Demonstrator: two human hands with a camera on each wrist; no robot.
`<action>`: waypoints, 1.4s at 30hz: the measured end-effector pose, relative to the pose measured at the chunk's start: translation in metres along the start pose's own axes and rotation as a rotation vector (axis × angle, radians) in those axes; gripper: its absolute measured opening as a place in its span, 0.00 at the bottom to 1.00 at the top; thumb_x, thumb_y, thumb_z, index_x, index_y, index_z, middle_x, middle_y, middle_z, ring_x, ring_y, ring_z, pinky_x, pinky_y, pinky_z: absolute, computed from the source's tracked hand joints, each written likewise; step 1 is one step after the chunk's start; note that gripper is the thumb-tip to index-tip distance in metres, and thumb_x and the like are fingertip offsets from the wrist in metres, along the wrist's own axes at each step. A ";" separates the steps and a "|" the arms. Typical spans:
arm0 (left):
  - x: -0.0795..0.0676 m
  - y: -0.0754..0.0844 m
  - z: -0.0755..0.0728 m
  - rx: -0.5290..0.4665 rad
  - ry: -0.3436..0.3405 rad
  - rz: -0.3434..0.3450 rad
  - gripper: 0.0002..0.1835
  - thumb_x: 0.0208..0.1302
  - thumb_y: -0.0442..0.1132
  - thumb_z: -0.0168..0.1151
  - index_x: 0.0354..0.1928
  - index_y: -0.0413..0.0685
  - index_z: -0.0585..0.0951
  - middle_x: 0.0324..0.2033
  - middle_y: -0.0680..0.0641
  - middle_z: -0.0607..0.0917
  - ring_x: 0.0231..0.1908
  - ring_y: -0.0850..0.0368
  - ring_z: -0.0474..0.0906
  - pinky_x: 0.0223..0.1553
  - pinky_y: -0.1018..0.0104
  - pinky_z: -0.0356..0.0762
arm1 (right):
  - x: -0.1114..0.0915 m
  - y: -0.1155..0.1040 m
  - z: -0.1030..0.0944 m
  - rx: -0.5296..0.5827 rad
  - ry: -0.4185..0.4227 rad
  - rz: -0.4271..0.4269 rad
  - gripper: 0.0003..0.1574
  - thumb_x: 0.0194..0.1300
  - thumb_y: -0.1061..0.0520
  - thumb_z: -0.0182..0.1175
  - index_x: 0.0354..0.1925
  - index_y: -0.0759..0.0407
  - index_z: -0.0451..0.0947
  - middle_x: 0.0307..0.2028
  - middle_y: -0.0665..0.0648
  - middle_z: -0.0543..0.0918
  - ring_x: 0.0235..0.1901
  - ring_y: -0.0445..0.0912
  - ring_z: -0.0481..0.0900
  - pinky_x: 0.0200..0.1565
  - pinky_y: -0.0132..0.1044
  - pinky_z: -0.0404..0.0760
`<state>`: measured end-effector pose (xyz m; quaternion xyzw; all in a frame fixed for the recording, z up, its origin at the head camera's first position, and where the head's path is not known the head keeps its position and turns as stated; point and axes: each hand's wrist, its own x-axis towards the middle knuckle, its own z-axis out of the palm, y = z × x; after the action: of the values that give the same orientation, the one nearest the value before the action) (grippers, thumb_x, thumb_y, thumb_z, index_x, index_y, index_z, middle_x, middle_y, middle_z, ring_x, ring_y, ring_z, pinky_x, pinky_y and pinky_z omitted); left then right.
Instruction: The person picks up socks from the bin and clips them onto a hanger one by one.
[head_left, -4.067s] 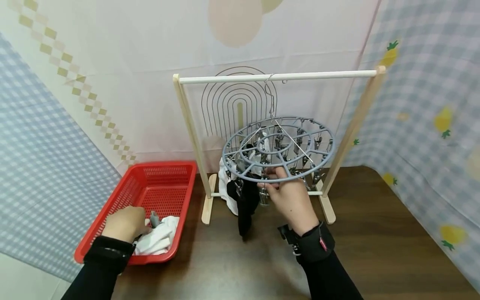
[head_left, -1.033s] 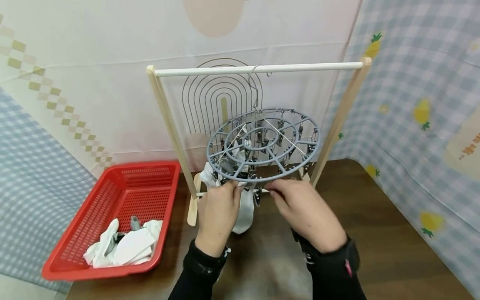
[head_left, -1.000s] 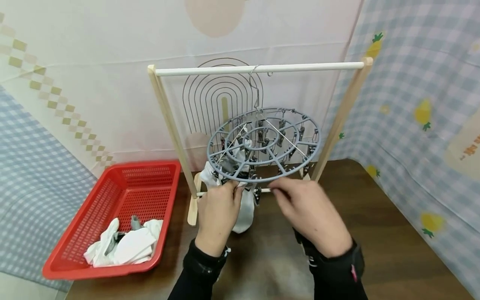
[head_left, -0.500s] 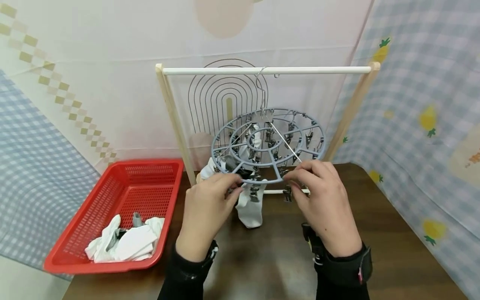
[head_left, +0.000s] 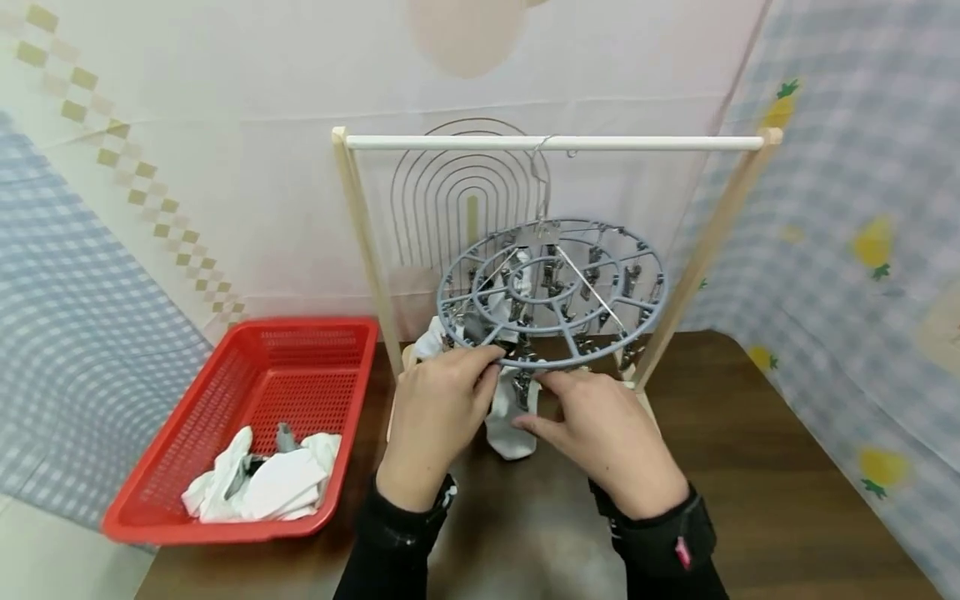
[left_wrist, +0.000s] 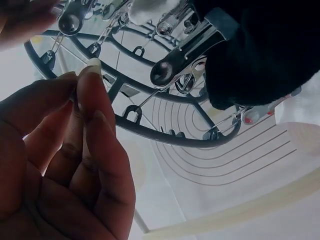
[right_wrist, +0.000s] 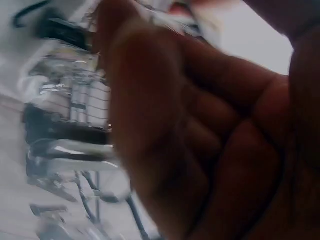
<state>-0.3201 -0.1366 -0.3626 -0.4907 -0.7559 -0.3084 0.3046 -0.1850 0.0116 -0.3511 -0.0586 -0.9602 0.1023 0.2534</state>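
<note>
A round blue-grey clip hanger (head_left: 551, 364) hangs tilted, with metal clips around its rings. My left hand (head_left: 438, 408) pinches the front of its outer rim between thumb and fingertips. Just right of it, my right hand (head_left: 607, 442) is below the rim, thumb and forefinger apart beside a metal clip (head_left: 522, 390). Behind that clip hangs a pale grey sock (head_left: 512, 437). In the left wrist view a black sock (left_wrist: 260, 55) hangs from the hanger, near a dangling clip (left_wrist: 185, 55). The right wrist view is blurred, with the right fingers (right_wrist: 145, 100) filling its middle.
A wooden stand with a white bar (head_left: 630, 143) carries the hanger. To the left, a red plastic basket (head_left: 240, 375) holds several white and grey socks (head_left: 281, 483). Patterned cloths (head_left: 847, 275) line the back and sides of the brown table (head_left: 787, 467).
The left hand has left the basket for the hanger rim. A pale sock now hangs at the front. The right hand has moved from the rim's right part down and left to a clip.
</note>
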 end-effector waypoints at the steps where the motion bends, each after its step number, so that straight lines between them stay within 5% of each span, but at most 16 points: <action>1: 0.002 0.001 0.000 -0.002 0.001 -0.005 0.09 0.66 0.42 0.61 0.45 0.60 0.86 0.35 0.56 0.89 0.33 0.58 0.83 0.25 0.54 0.81 | 0.003 -0.001 0.006 -0.042 0.009 0.021 0.22 0.57 0.37 0.68 0.43 0.47 0.81 0.20 0.45 0.77 0.19 0.37 0.70 0.22 0.38 0.72; 7: 0.007 0.002 -0.001 -0.009 0.018 -0.045 0.12 0.64 0.39 0.58 0.46 0.60 0.86 0.36 0.56 0.89 0.32 0.58 0.83 0.20 0.55 0.79 | 0.015 0.003 0.029 -0.012 0.177 -0.006 0.24 0.60 0.50 0.70 0.54 0.50 0.79 0.41 0.57 0.86 0.28 0.50 0.79 0.28 0.47 0.77; 12: -0.001 -0.013 -0.012 0.047 0.015 -0.123 0.14 0.62 0.37 0.57 0.47 0.59 0.85 0.36 0.56 0.89 0.32 0.53 0.82 0.21 0.52 0.79 | 0.018 -0.007 0.034 0.131 0.163 -0.070 0.20 0.59 0.53 0.70 0.51 0.51 0.84 0.38 0.53 0.88 0.18 0.40 0.67 0.23 0.39 0.66; 19: -0.002 -0.019 -0.015 -0.002 -0.068 -0.141 0.21 0.61 0.37 0.58 0.57 0.58 0.81 0.44 0.53 0.87 0.40 0.53 0.81 0.32 0.51 0.83 | 0.016 -0.009 0.029 0.209 0.131 -0.045 0.20 0.62 0.52 0.67 0.53 0.52 0.82 0.31 0.51 0.86 0.16 0.38 0.62 0.22 0.36 0.65; 25: -0.027 -0.050 -0.039 0.028 -0.305 -0.222 0.37 0.61 0.39 0.61 0.73 0.60 0.63 0.60 0.45 0.79 0.53 0.48 0.77 0.42 0.44 0.83 | 0.016 -0.015 0.032 0.196 0.188 -0.028 0.18 0.60 0.53 0.69 0.50 0.52 0.84 0.32 0.51 0.88 0.18 0.35 0.66 0.21 0.35 0.63; 31: -0.087 -0.124 -0.089 0.197 -0.756 -0.472 0.28 0.51 0.38 0.71 0.57 0.56 0.80 0.51 0.42 0.85 0.48 0.41 0.79 0.40 0.39 0.80 | 0.026 -0.028 0.045 0.214 0.157 -0.042 0.18 0.60 0.50 0.68 0.50 0.50 0.84 0.39 0.50 0.89 0.14 0.39 0.57 0.21 0.34 0.57; 35: -0.105 -0.158 -0.098 0.171 -0.989 -0.509 0.20 0.50 0.39 0.72 0.49 0.55 0.84 0.48 0.44 0.86 0.46 0.46 0.79 0.44 0.40 0.79 | 0.032 -0.032 0.049 0.213 0.158 -0.026 0.18 0.59 0.51 0.69 0.48 0.51 0.84 0.37 0.51 0.89 0.14 0.39 0.56 0.21 0.34 0.56; 38: -0.107 -0.175 -0.100 0.149 -1.075 -0.516 0.17 0.49 0.36 0.67 0.44 0.56 0.85 0.47 0.45 0.85 0.44 0.49 0.77 0.42 0.46 0.78 | 0.036 -0.033 0.050 0.208 0.154 -0.011 0.16 0.59 0.52 0.70 0.46 0.52 0.85 0.34 0.51 0.89 0.13 0.39 0.56 0.20 0.33 0.57; 42: -0.109 -0.192 -0.106 0.166 -1.085 -0.556 0.19 0.43 0.28 0.64 0.38 0.57 0.83 0.41 0.46 0.84 0.35 0.51 0.73 0.30 0.56 0.72 | 0.040 -0.035 0.052 0.214 0.149 -0.004 0.15 0.58 0.53 0.71 0.45 0.52 0.85 0.32 0.50 0.88 0.15 0.36 0.63 0.19 0.32 0.63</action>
<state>-0.4454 -0.3412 -0.4116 -0.3368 -0.9242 -0.0228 -0.1784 -0.2479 -0.0241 -0.3684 -0.0368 -0.9225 0.1989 0.3288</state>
